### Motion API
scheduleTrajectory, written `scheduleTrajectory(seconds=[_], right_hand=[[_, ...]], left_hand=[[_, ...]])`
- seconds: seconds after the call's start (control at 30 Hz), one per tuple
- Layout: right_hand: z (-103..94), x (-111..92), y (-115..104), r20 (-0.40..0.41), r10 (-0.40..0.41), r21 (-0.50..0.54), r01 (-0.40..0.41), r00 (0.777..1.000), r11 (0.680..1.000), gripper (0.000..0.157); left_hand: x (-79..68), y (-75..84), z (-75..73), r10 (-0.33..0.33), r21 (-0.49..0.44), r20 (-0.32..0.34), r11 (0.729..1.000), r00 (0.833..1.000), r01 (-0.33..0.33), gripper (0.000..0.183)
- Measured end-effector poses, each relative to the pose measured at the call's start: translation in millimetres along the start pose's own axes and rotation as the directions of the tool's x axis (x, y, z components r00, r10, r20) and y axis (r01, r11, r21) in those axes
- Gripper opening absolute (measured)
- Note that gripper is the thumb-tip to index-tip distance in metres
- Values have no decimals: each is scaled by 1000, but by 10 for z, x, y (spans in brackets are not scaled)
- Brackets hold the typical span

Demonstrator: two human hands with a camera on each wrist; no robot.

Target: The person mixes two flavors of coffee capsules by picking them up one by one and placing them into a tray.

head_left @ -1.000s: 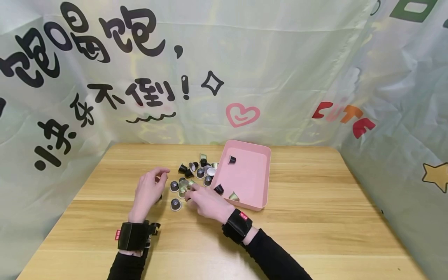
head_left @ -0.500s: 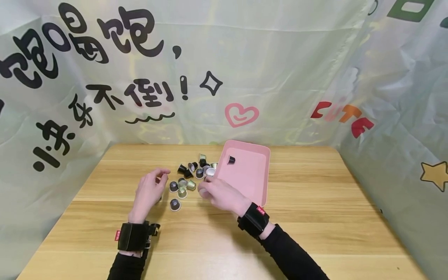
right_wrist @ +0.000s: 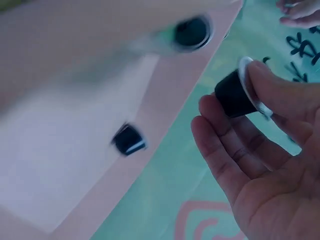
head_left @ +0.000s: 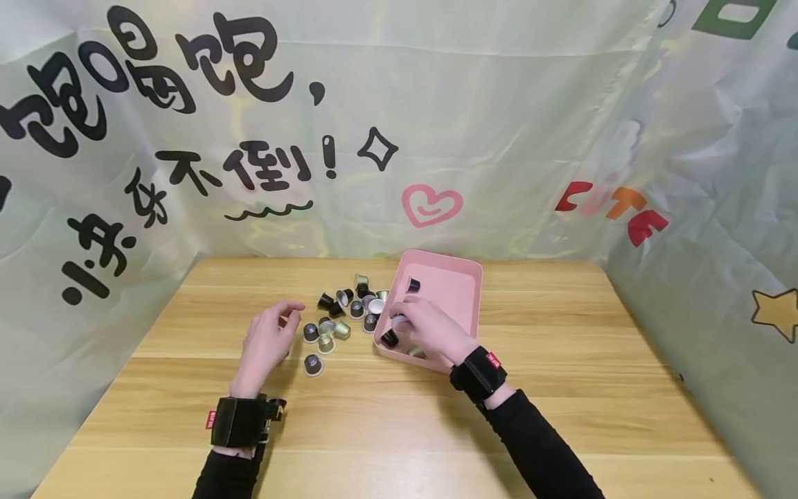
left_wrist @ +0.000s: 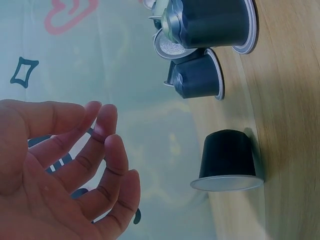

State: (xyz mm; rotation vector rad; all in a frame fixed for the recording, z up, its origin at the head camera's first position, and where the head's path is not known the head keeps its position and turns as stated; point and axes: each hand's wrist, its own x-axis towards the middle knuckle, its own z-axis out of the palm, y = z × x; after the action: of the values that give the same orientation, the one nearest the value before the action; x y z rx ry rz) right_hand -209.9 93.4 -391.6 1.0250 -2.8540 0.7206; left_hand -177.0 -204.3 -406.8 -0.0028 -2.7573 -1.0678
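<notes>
My right hand [head_left: 436, 331] is over the pink tray [head_left: 460, 294] and pinches a dark coffee capsule [right_wrist: 233, 96] with a pale rim between thumb and fingers. Two black capsules [head_left: 389, 338] and a pale green capsule [head_left: 416, 352], partly covered by the hand, lie in the tray. To the left, my left hand [head_left: 268, 341] is held over the table with loosely curved fingers and nothing in them. A black capsule [left_wrist: 227, 155] on the table is near it in the left wrist view. Between left hand and tray lie several loose capsules, among them a green one [head_left: 341, 330] and a dark one [head_left: 313, 364].
The wooden table [head_left: 561, 388] carries everything. Behind it hangs a pale printed cloth [head_left: 499, 138], which also runs along both sides. The tray's raised walls border the capsule pile [head_left: 357, 309] on its right.
My right hand has picked a capsule out of the pile and moved right, carrying it over the tray. The left hand has stayed in almost the same place.
</notes>
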Motion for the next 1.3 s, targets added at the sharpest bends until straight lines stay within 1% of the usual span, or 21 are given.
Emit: scheduleTrajectory(seconds=[0.17,0.33,0.5,0.63,0.73,0.83,0.93,1.1,1.2,1.3], right_hand=[[-23,-41,215,-3,48,-41,-48,999,998,13],[-24,-94,360,22,89,-76,-87,996,993,15],[-14,-139,421,86,136,-96,-128,987,987,12],[-6,-157,445,141,181,-86,-170,973,982,17],[0,-165,457,154,193,-81,-183,969,980,21],[14,-171,473,144,186,-86,-175,972,981,21],[21,-174,487,135,175,-97,-163,975,982,21],[-8,-200,491,108,145,-113,-132,984,985,19],[-52,-235,474,67,136,-108,-129,988,986,23],[-108,-284,444,13,127,-73,-125,992,989,31]], left_hand=[[0,-6,5,10,-5,1,1000,1000,-10,30],[-2,-17,6,3,-19,12,1000,1000,-3,30],[-10,-17,3,-5,-26,19,1000,1000,5,30],[-15,-14,3,-2,-26,23,1000,1000,3,30],[-13,-17,9,6,-20,21,1000,1000,-5,30],[-10,-20,14,12,-11,18,1000,1000,-11,30],[-10,-18,14,4,-11,18,1000,1000,-4,30],[-9,-15,10,-3,-12,24,1000,1000,3,31],[-10,-18,8,-3,-12,25,1000,1000,3,31],[-12,-22,6,4,-8,26,1000,1000,-3,31]])
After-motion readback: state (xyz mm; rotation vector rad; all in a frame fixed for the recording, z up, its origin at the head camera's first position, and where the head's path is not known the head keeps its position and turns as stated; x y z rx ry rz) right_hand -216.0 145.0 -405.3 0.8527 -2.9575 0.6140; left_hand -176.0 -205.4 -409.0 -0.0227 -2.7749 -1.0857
